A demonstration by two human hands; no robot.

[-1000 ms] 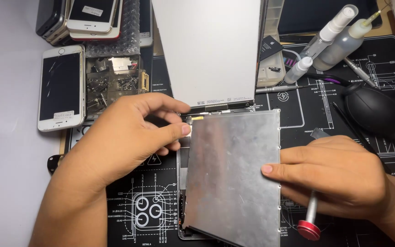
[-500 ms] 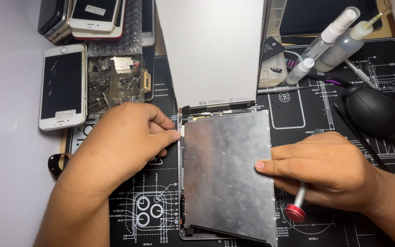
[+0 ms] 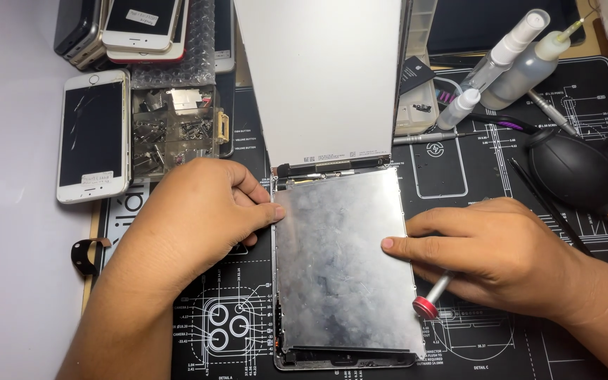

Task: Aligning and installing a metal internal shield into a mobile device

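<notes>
Near the surface's front edge, the left hand (image 3: 191, 225) presses the shiny metal plate (image 3: 343, 260) with its grip released. The right hand (image 3: 490, 253) touches the plate too, its grip grasping a screwdriver (image 3: 434, 295).

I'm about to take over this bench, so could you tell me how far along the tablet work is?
Done: the display panel is flipped up. In hand: left hand and right hand, holding a screwdriver, press the metal shield plate flat in the tablet frame. Left: display not closed.
</notes>
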